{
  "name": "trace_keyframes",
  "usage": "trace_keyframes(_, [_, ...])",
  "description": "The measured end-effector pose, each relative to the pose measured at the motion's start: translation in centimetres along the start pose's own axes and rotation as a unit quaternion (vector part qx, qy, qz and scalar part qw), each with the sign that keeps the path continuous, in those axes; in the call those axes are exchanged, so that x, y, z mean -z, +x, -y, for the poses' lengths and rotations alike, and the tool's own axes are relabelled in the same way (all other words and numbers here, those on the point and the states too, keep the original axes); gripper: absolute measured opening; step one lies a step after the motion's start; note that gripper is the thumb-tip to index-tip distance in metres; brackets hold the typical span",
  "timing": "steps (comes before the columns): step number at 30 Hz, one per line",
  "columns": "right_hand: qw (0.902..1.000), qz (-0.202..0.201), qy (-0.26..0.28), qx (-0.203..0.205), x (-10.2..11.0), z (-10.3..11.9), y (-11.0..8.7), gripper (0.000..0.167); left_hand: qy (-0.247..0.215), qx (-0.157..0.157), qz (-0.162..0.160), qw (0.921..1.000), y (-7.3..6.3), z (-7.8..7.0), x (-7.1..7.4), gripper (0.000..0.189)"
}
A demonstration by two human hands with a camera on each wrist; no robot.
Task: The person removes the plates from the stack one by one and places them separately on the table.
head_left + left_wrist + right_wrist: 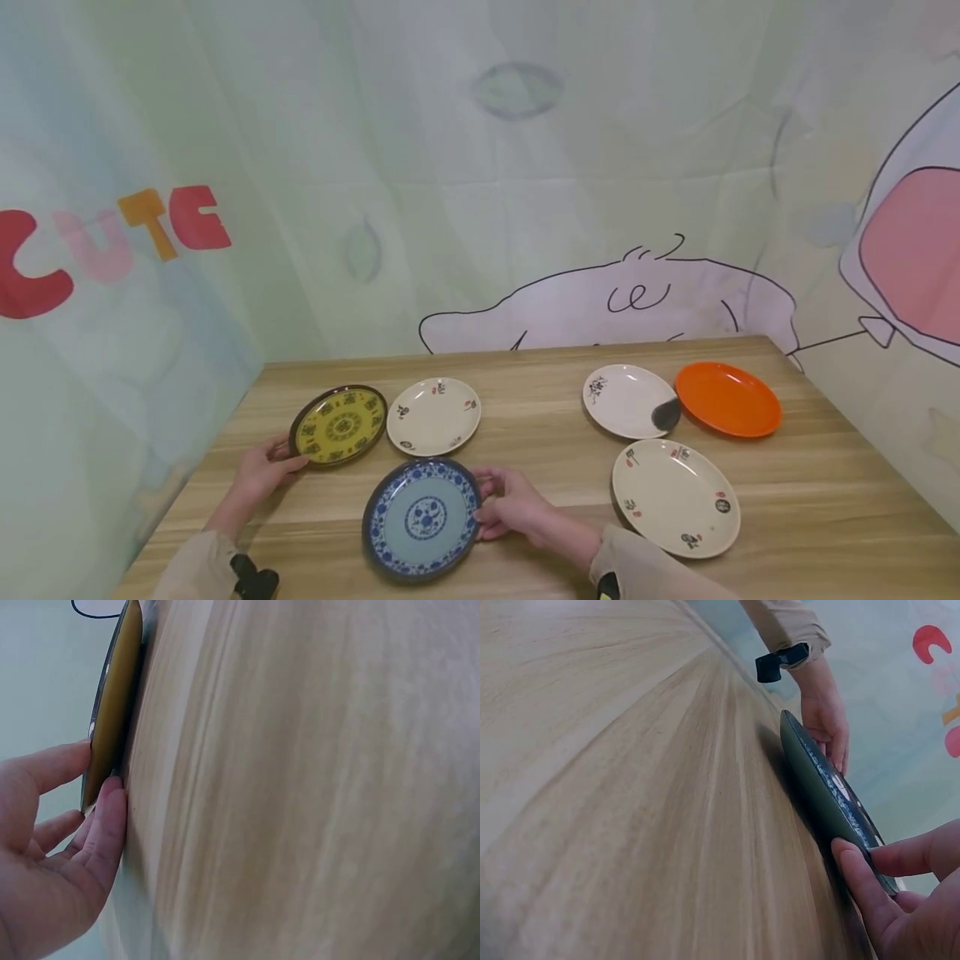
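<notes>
In the head view my left hand (262, 472) pinches the near-left rim of a yellow-green plate (339, 425) with a dark edge. The left wrist view shows the thumb over that plate's rim (114, 705) and fingers at its underside. My right hand (512, 502) grips the right rim of a blue patterned plate (423, 518), nearer the front. Seen from the right wrist, the blue plate (826, 791) is tilted, with thumb and fingers on opposite sides of its rim. A cream plate (434, 417) with small motifs lies between and behind these two.
On the right of the wooden table (540, 467) lie a white plate (626, 400) with a dark leaf shape, an orange plate (727, 400) and a larger cream plate (675, 498). A printed curtain (480, 208) hangs behind the table.
</notes>
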State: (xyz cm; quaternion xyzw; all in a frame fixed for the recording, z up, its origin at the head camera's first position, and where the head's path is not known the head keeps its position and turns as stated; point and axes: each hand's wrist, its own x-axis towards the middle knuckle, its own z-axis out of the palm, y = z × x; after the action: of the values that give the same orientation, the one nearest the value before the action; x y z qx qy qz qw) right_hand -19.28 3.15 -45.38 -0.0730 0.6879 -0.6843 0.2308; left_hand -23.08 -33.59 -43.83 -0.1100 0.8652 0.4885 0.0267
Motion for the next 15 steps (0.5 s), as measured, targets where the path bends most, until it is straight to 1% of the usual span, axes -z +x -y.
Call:
trace_keyframes(7, [0.9999, 0.003, -0.012, 0.006, 0.30, -0.20, 0.05, 0.062, 0.000, -0.010, 0.005, 0.9999, 0.13, 0.19, -0.16, 0.072])
trace_keyframes(12, [0.9998, 0.013, -0.014, 0.000, 0.59, -0.12, 0.03, 0.060, 0.010, -0.010, 0.006, 0.9999, -0.08, 0.25, 0.02, 0.070])
trace_keyframes(15, [0.9993, 0.019, -0.030, -0.007, 0.90, 0.15, -0.01, 0.060, 0.018, -0.015, 0.006, 0.9997, 0.01, 0.10, -0.03, 0.070])
